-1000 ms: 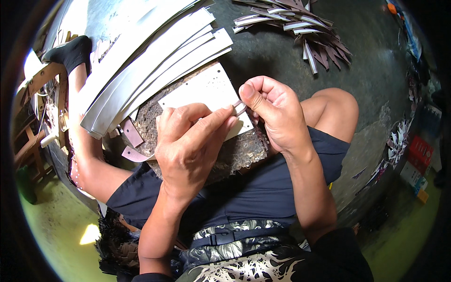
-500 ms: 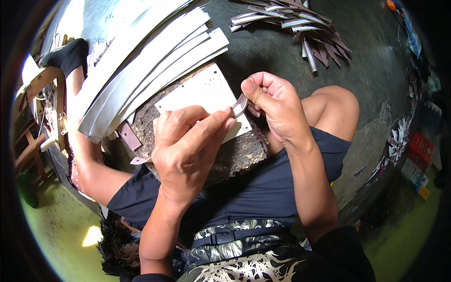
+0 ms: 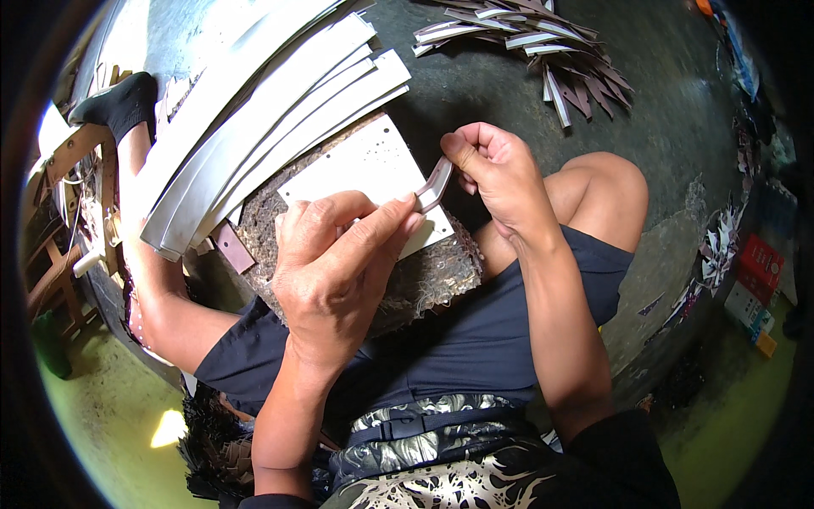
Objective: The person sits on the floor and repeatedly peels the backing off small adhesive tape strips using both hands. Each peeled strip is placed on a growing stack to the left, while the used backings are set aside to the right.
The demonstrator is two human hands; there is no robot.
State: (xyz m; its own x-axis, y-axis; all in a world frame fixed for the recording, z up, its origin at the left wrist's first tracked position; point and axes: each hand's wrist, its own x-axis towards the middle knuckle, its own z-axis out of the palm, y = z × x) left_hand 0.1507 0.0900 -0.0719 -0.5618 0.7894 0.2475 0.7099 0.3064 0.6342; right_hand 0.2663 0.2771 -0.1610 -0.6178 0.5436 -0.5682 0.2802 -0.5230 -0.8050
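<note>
A thin, narrow, bent strip (image 3: 435, 187), pale with a brownish edge, spans the gap between my hands. My left hand (image 3: 335, 259) is closed, pinching the strip's near end between thumb and fingers. At the far end my right hand (image 3: 504, 178) grips it, thumb pressed over curled fingers. Below lies a white board (image 3: 365, 161) with small holes and dark specks, resting on a rough block (image 3: 407, 293) with frayed edges. My left hand hides part of both. A short brown strip with holes (image 3: 233, 248) sits beside the block.
Long white curved strips (image 3: 271, 127) are stacked at the upper left, overlapping the block. A heap of brown and white cut strips (image 3: 543, 51) lies on the floor (image 3: 670, 110) at the far side. Wooden frame pieces (image 3: 80, 153) stand left; a red packet (image 3: 757, 267) lies right.
More of the strip shows between my hands, and it looks straighter. A pale strip end that stuck out left of my left hand is out of sight. My right hand has barely shifted.
</note>
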